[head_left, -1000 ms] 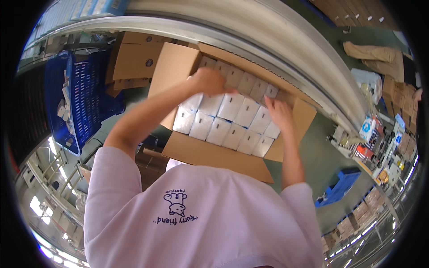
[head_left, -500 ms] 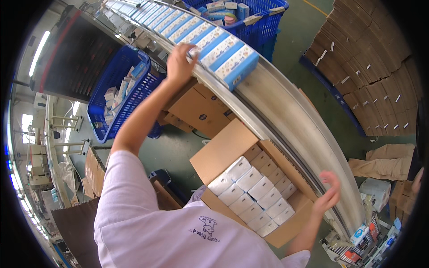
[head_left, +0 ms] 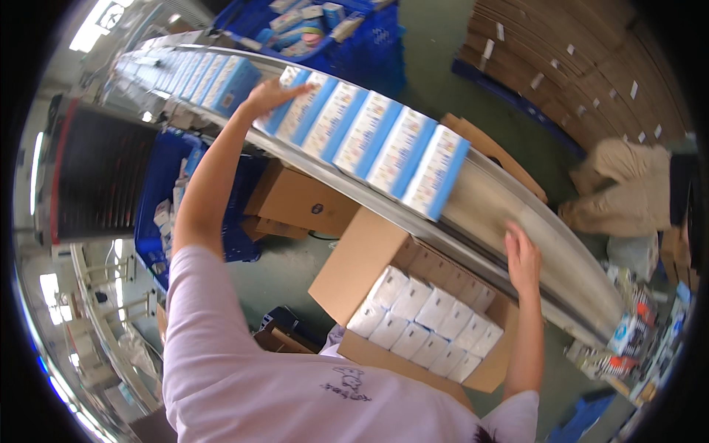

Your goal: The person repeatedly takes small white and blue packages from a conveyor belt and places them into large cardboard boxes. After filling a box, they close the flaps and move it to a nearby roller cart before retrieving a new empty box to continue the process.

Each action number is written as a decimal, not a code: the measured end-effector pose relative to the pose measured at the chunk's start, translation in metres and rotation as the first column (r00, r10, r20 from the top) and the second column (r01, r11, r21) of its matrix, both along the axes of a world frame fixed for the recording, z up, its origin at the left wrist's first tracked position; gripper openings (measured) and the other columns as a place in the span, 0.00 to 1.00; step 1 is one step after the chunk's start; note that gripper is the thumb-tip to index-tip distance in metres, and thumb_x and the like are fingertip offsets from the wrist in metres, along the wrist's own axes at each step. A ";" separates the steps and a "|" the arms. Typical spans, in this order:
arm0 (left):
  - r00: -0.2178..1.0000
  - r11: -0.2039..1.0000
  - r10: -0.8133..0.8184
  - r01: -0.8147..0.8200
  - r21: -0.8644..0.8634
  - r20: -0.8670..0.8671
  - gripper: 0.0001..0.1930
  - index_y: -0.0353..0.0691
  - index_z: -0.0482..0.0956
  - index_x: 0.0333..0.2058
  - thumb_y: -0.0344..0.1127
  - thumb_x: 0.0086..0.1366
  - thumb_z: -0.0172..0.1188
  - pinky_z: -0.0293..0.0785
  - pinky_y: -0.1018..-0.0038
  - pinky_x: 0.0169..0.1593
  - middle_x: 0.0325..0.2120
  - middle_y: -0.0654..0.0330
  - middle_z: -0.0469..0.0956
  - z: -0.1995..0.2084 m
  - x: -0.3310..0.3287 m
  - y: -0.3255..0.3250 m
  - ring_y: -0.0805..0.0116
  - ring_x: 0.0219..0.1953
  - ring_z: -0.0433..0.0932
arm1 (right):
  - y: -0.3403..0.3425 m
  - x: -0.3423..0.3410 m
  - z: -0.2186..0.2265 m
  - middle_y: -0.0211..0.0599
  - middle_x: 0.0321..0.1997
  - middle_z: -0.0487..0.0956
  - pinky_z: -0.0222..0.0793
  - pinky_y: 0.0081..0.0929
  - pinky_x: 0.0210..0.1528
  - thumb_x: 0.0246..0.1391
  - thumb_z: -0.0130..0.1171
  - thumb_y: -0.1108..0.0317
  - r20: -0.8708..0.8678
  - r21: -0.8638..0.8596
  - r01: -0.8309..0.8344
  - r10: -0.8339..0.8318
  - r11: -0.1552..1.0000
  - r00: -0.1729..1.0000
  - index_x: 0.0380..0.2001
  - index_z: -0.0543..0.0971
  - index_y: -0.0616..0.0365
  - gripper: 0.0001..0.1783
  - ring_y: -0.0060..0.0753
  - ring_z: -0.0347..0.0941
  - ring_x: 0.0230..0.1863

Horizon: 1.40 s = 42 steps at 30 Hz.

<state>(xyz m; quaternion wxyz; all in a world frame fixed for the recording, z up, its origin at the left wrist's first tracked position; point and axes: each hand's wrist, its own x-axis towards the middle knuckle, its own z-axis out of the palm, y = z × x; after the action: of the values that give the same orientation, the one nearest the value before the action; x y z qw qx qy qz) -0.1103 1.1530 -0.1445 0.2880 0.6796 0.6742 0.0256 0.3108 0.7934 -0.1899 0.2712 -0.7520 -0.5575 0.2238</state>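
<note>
On the curved conveyor stands a row of several blue-and-white printed packs point(head_left: 384, 140), pressed side by side. My left hand point(head_left: 272, 99) lies against the row's far-left end, its fingers stretched over the top of the last pack, with nothing gripped. Over the bare belt, a little beyond the row's right end, my right hand point(head_left: 523, 260) is held up with open fingers, slightly blurred and touching no pack. Between me and the conveyor an open carton point(head_left: 356, 258) holds rows of white-ended packs point(head_left: 436, 306); brownish-looking ones sit in shadow along its far side.
Farther left along the conveyor point(head_left: 487, 207) comes another run of packs point(head_left: 214, 81). Blue crates point(head_left: 373, 44) with loose packs stand behind and left of the belt. Flattened cardboard point(head_left: 546, 55) is stacked at far right, near another person's trousered legs point(head_left: 628, 181). A closed carton point(head_left: 303, 199) lies below the belt.
Several packs have slid right along the belt with my left hand behind them, leaving a gap to the packs farther left. My right hand has moved in over the belt. The view has shifted.
</note>
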 end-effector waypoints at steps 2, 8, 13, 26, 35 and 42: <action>0.969 0.974 -0.226 0.222 0.056 0.102 0.48 0.29 0.72 0.45 0.70 0.37 0.64 0.71 0.71 0.48 0.38 0.46 0.77 -0.011 0.052 -0.050 0.57 0.43 0.76 | 0.001 0.005 -0.002 0.42 0.39 0.76 0.68 0.29 0.40 0.57 0.50 0.62 -0.271 0.046 0.052 -0.038 0.998 0.962 0.60 0.60 0.52 0.27 0.31 0.73 0.36; 0.904 0.947 -0.308 0.320 0.007 0.298 0.42 0.34 0.72 0.45 0.63 0.40 0.67 0.69 0.70 0.49 0.38 0.49 0.77 -0.033 0.156 -0.164 0.59 0.43 0.76 | -0.001 0.030 0.013 0.47 0.44 0.75 0.65 0.29 0.47 0.44 0.64 0.51 -0.114 -0.168 0.403 -0.424 0.900 0.899 0.48 0.63 0.62 0.35 0.35 0.72 0.44; 0.778 0.962 -0.208 0.271 -0.018 0.592 0.38 0.35 0.74 0.42 0.62 0.41 0.67 0.70 0.70 0.47 0.35 0.53 0.79 -0.036 0.173 -0.183 0.61 0.42 0.77 | -0.033 0.041 0.023 0.42 0.42 0.75 0.67 0.29 0.46 0.36 0.71 0.53 -0.368 0.137 0.463 -0.389 0.876 0.844 0.47 0.62 0.64 0.41 0.33 0.72 0.42; 0.902 0.946 -0.219 0.289 -0.143 0.373 0.35 0.26 0.72 0.37 0.54 0.41 0.71 0.74 0.69 0.38 0.35 0.45 0.75 -0.044 0.119 -0.368 0.59 0.35 0.78 | -0.224 -0.043 0.000 0.51 0.45 0.71 0.65 0.33 0.49 0.31 0.72 0.49 0.035 -0.014 0.493 -0.492 0.870 0.870 0.54 0.57 0.69 0.53 0.42 0.70 0.46; 0.559 0.497 -0.806 0.818 0.289 -0.196 0.49 0.48 0.58 0.59 0.60 0.39 0.68 0.70 0.54 0.48 0.60 0.49 0.52 -0.028 0.156 -0.362 0.38 0.59 0.51 | -0.197 -0.030 0.028 0.54 0.60 0.60 0.62 0.39 0.55 0.39 0.63 0.43 0.363 0.046 -0.028 0.009 0.999 0.932 0.60 0.58 0.58 0.49 0.50 0.59 0.60; 0.275 0.210 -0.954 0.899 -0.384 0.123 0.55 0.42 0.58 0.59 0.74 0.37 0.58 0.60 0.62 0.58 0.58 0.47 0.59 -0.063 0.216 -0.286 0.48 0.58 0.60 | -0.122 0.017 0.000 0.44 0.61 0.63 0.61 0.39 0.57 0.29 0.64 0.33 -0.187 -0.476 -0.389 0.342 0.788 0.921 0.57 0.65 0.45 0.51 0.48 0.60 0.60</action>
<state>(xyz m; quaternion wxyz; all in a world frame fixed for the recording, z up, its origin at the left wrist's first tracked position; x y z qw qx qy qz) 0.1057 0.8674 -0.2071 0.3227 0.8755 0.1410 -0.3309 0.3279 0.6715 -0.1901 0.0416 -0.6631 -0.6013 0.4439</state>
